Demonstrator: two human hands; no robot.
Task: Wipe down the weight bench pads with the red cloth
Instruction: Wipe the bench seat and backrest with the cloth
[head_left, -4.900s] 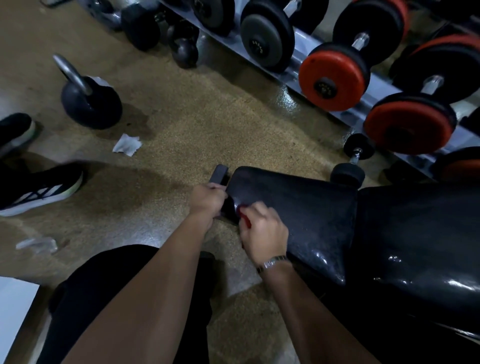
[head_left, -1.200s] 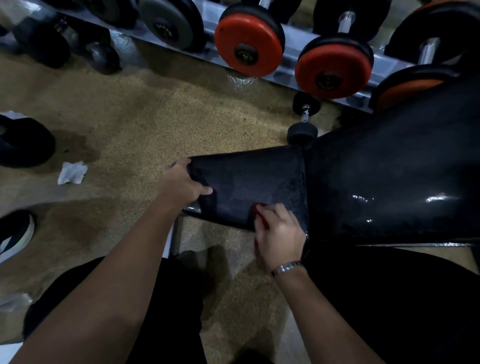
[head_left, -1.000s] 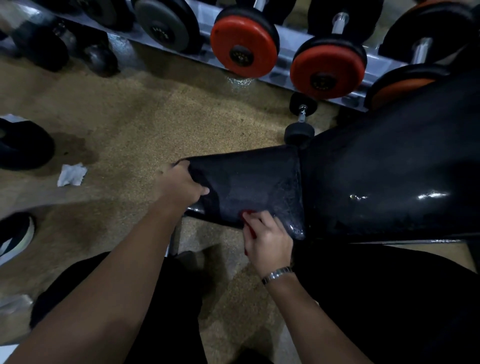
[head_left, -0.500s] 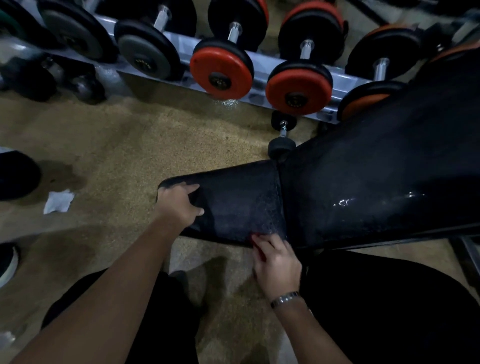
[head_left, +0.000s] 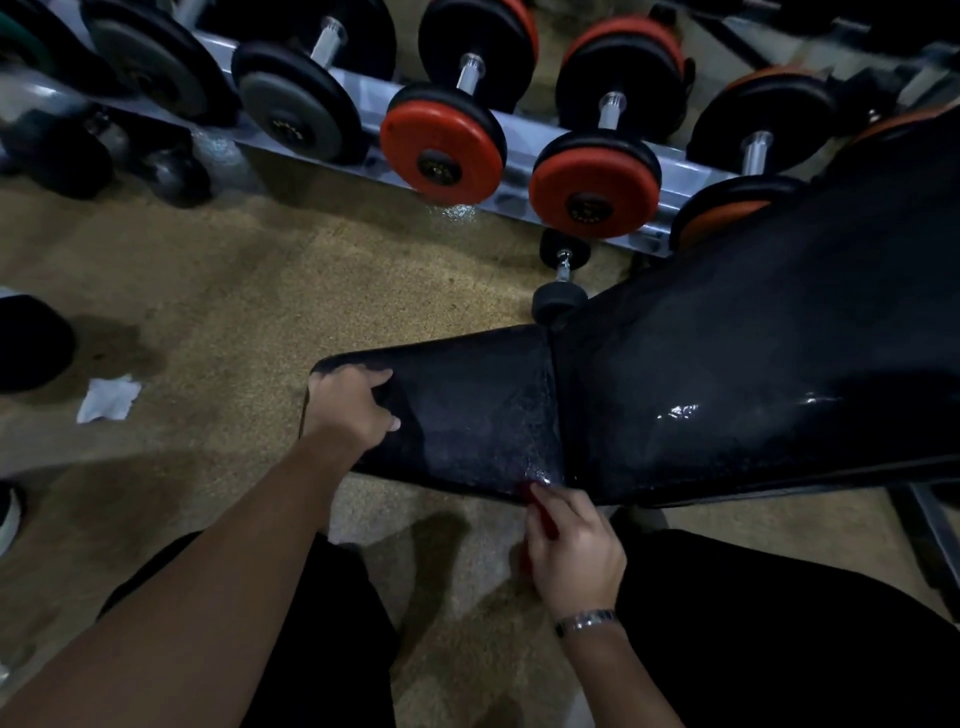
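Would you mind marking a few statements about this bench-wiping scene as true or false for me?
1. The right hand holds the red cloth at the near edge of the seat pad. True.
2. The left hand is lifting a dumbbell. False: it rests on the narrow end of the seat pad.
3. A crumpled white tissue lies on the floor. True.
4. The metal bracelet is on the left wrist. False: it is on the right wrist.
5. The small black dumbbell lies on the back pad. False: it lies on the floor beyond the pads.
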